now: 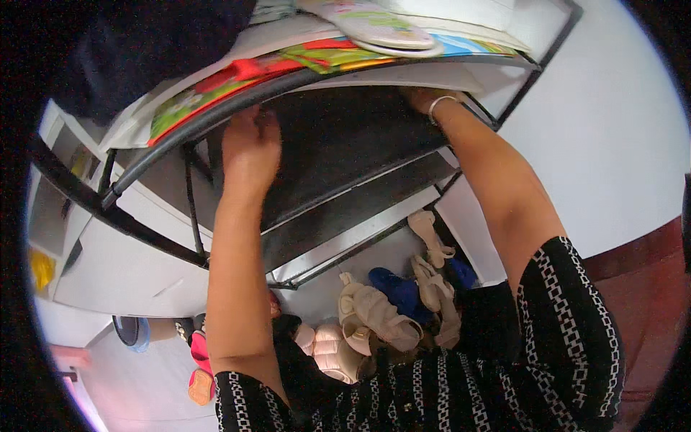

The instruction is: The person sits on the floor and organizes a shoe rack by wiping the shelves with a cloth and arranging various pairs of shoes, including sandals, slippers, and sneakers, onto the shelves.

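Both my arms reach forward under the top tier of a black metal-framed rack. My left hand (252,147) is just below the curved front rail (237,108), its fingers bent against the dark shelf panel (338,137). Whatever those fingers hold, if anything, does not show. Farther right, my right hand (425,99), with a pale bracelet (440,105) at the wrist, is at the panel's far right end, close to the rack's right side. Shadow and the upper shelf hide most of its fingers. A second dark shelf (360,209) lies lower in the rack.
On the top tier are a colourful printed sheet (209,97) and a pale oval item (381,29). Several shoes lie on the floor below, among them beige sandals (381,317) and blue shoes (403,291). A dark cloth (144,57) hangs at upper left; a white wall (604,144) stands right.
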A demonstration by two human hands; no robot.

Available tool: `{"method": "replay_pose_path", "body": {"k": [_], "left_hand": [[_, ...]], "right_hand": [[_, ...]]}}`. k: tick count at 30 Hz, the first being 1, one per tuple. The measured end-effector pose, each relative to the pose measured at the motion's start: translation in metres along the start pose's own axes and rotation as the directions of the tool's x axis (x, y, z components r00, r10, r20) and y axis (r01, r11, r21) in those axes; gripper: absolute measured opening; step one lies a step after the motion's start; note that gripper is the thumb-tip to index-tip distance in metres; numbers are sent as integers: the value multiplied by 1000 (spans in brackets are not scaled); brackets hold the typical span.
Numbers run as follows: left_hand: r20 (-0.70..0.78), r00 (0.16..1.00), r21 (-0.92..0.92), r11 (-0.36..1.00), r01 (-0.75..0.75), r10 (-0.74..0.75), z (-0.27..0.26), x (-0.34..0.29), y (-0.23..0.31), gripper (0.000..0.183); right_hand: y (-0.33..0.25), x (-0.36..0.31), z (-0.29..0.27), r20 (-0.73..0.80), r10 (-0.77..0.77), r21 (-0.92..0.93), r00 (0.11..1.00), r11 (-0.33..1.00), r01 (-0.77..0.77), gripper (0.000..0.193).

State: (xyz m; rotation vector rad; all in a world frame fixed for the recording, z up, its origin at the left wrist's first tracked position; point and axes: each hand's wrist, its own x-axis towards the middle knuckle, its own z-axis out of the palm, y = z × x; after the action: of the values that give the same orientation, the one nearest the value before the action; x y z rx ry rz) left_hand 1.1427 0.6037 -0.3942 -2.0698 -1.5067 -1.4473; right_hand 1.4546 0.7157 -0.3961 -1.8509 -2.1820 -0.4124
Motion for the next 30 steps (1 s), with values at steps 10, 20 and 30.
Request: {"method": "replay_pose_path", "body": {"k": [10,20,30], "left_hand": [[154,973,-117,974,193,-174,-16,-1,13,25],[-146,985,-260,964,52,-92,-16,3,25,22],[-11,985,-303,939,163,-174,-45,5,36,32]], "right_hand": [[-270,29,57,-262,-445,243,856,828,505,54],[-315,20,-9,-135,-700,584,701,516,627,46],[-296,-11,-32,-123,-775,635,620,419,649,38]]}}
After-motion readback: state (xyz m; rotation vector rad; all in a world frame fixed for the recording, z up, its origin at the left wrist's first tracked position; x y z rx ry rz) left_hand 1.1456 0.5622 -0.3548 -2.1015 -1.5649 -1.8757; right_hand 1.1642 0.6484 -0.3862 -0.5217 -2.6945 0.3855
